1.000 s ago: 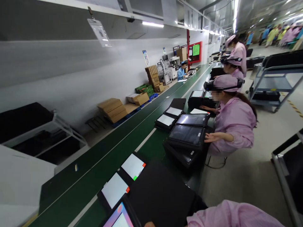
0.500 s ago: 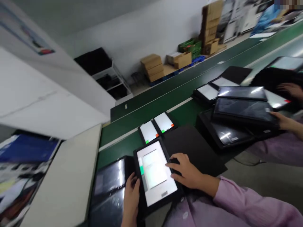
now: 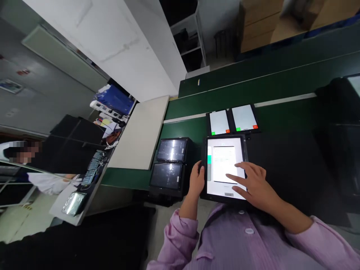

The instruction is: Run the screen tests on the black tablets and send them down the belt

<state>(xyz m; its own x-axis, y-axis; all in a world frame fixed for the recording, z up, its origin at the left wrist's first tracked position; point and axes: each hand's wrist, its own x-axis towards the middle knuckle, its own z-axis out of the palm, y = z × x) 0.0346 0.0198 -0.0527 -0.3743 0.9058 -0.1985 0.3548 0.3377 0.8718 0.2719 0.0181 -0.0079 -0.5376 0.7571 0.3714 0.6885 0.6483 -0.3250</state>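
A tablet with a lit white screen and a black frame lies in front of me, showing a page in a box and a green patch at its left side. My left hand grips its left edge, thumb along the frame; the fingers beneath are partly hidden. Over the right half of the screen, my right hand is spread, the index fingertip at the glass. Just beyond stand two smaller lit screens with green and red corner marks. Left of my left hand sits a stack of dark, film-covered screens.
A dark mat covers the bench to the right. The green bench runs across, with a cream board at its left end. A white pillar rises behind. At far left, a person sits by a desk with a keyboard.
My view has swung left and down, so the neighbouring worker's hands and stacks have left the picture. My left hand stays at the tablet's edge; my right fingers have moved further over the screen.
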